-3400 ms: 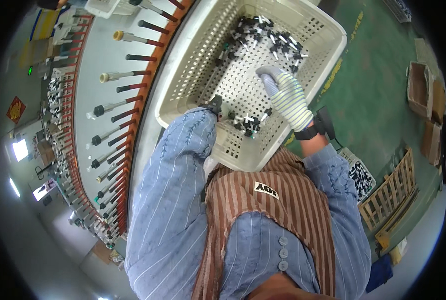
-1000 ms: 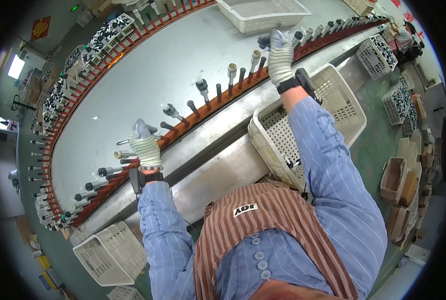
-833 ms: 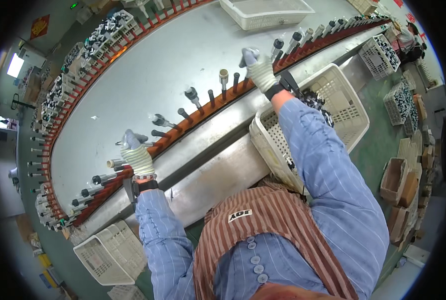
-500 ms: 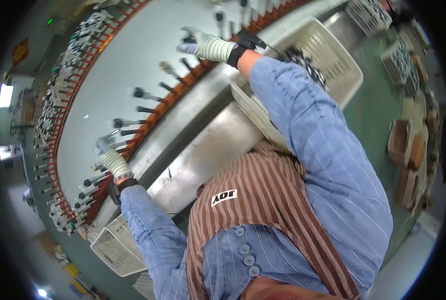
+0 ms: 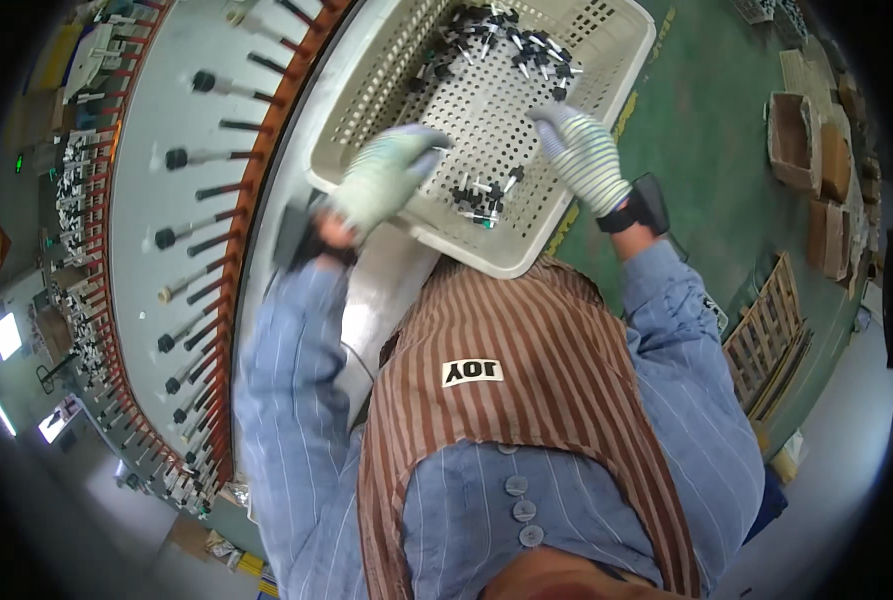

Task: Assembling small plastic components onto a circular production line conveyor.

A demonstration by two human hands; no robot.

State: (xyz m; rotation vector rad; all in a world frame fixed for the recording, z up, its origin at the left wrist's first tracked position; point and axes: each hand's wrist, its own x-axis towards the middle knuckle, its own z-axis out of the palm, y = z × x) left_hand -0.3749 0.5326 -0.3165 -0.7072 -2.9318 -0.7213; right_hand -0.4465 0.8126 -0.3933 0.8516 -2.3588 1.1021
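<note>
The fingers (image 5: 430,138) of the left hand (image 5: 381,182), gloved and blurred, curl over the basket's near left corner; I cannot tell whether they grip anything. The fingers (image 5: 546,118) of the right hand (image 5: 584,162) bend inward above the right edge, their hold likewise unclear. In the basket (image 5: 511,262), black-and-white parts (image 5: 487,192) lie near the near edge, others toward the far edge. Leftward, a rail (image 5: 260,174) with posts (image 5: 188,158) lines the grey tabletop's (image 5: 138,120) edge.
</note>
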